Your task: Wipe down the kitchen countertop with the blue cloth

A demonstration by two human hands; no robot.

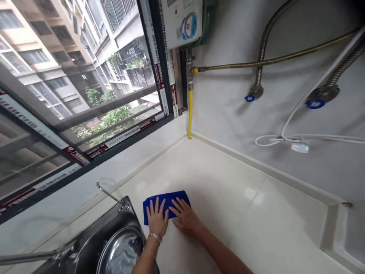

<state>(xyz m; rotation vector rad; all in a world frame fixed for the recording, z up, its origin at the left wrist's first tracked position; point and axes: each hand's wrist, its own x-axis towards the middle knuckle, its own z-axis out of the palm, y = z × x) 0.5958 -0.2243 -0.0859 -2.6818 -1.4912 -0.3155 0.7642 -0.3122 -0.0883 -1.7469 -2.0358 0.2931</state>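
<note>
A folded blue cloth (167, 198) lies flat on the pale countertop (216, 182), just right of the sink. My left hand (157, 219) rests on its left half with fingers spread; a bracelet circles that wrist. On the right part of the cloth, my right hand (184, 217) lies palm down, fingers apart, its heel over the near edge. Both hands press on top of the cloth and neither grips it.
A metal sink (94, 232) with a thin curved spout (110, 193) and a round steel strainer (122, 251) is at the lower left. A yellow pipe (190, 114) meets the counter's back corner. White cable (285, 137) and valves (250, 97) are on the right wall.
</note>
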